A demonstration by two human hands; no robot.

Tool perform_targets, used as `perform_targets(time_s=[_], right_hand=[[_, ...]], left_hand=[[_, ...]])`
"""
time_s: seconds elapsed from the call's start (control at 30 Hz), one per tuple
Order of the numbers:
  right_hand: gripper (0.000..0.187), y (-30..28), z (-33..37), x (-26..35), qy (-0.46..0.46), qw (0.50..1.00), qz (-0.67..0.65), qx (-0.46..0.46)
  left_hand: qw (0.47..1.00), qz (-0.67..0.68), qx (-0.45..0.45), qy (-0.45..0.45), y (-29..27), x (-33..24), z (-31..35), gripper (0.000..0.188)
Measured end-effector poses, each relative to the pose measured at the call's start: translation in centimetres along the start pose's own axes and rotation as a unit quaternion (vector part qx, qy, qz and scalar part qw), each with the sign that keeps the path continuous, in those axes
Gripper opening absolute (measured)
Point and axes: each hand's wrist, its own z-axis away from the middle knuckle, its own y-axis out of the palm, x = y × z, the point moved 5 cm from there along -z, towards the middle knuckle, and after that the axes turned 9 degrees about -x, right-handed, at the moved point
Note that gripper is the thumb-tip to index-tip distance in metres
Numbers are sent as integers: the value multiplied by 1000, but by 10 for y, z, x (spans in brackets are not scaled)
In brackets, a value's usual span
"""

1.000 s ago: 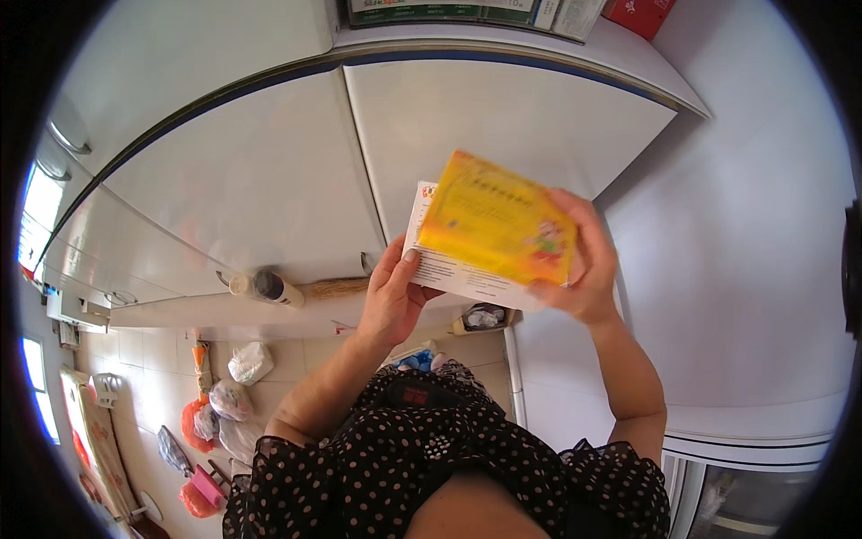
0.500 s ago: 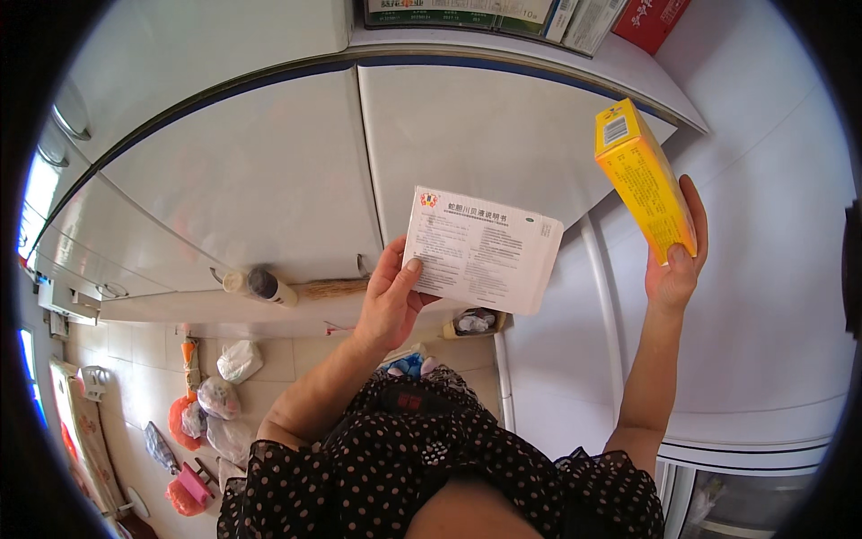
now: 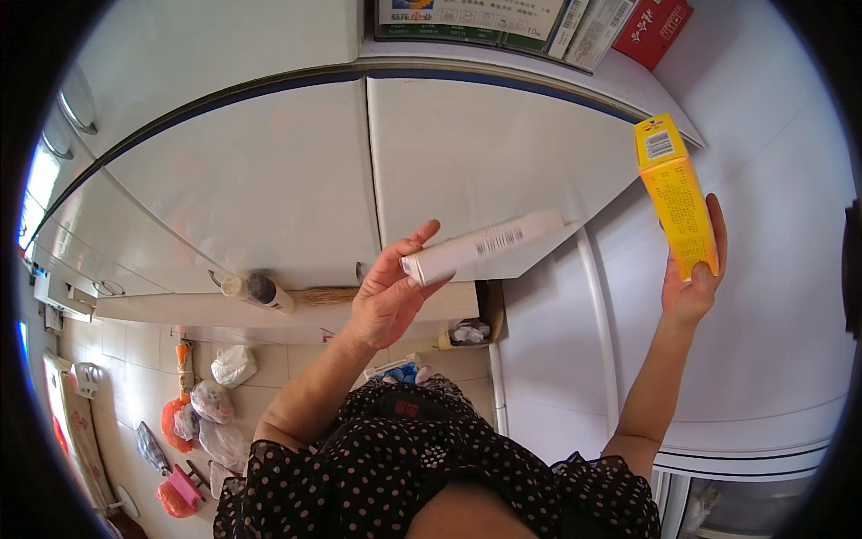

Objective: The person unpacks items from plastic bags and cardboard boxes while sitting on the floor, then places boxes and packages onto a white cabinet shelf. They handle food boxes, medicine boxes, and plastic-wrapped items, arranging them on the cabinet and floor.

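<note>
In my left hand [image 3: 386,301] is a flat white medicine box [image 3: 476,247], gripped at its left end between thumb and fingers. Its narrow side, printed with a barcode, faces up toward me, and its far end is smeared by motion. My right hand [image 3: 693,283] grips a tall yellow medicine box [image 3: 675,196] near its lower end. That box stands tilted, its barcode end pointing away from me. Both boxes are held in the air, well apart, in front of white cabinet doors [image 3: 476,153].
Several medicine boxes, one a red box [image 3: 648,34], lie on the white countertop [image 3: 642,81] at the far edge. Two bottles [image 3: 260,289] stand on a ledge below the doors. Plastic bags [image 3: 233,366] lie on the tiled floor at left. A white pipe [image 3: 600,323] runs along the right wall.
The white box has turned from its printed broad face to its narrow barcode side. My right hand has shifted slightly right and nearer with the yellow box, which now stands more upright.
</note>
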Motion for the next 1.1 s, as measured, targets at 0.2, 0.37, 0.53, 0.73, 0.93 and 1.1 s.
perform_targets(time_s=[0.2,0.37,0.53,0.73,0.93,1.1], right_hand=[[94,3,3,-3,-3,999,-38,30],[102,-1,5,-13,64,988,-39,132],[109,20,17,-27,110,961,-100,235],[101,59,20,-37,151,936,-182,259],[101,82,38,-51,115,898,-97,413],[95,123,47,-23,78,849,3,523]], left_hand=[[985,-141,29,95,2,-5,-3,28],[958,-242,63,139,-2,-6,-4,29],[954,-273,72,104,-2,-12,-8,39],[955,-284,67,54,-5,-19,-15,36],[966,-251,12,-54,-20,-13,-12,31],[981,-158,-45,-106,9,-30,-9,29]])
